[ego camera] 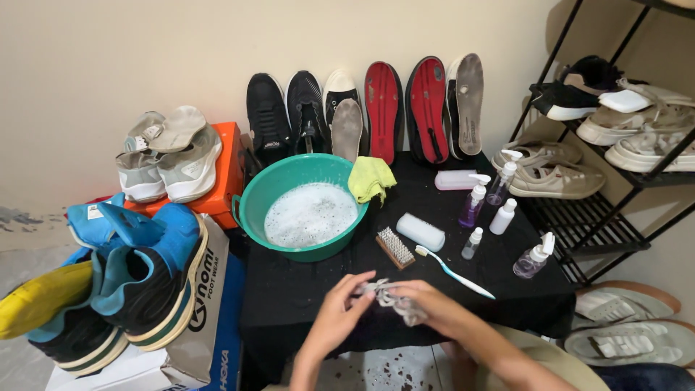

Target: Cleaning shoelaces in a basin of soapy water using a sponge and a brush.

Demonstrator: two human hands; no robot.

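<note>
At the lower middle of the frame, the left hand (340,308) and right hand (427,304) both pinch a bundle of greyish shoelaces (391,298) above the black surface (304,289), just below the green basin (250,199) of suds and brush (394,247), kept within reach.

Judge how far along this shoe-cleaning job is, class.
Done: the green basin holds sudsy water, and the brushes and spray bottles are laid out. In hand: the left hand and right hand work whitish shoelaces. Left: the shoes against the wall stand untouched.
</note>
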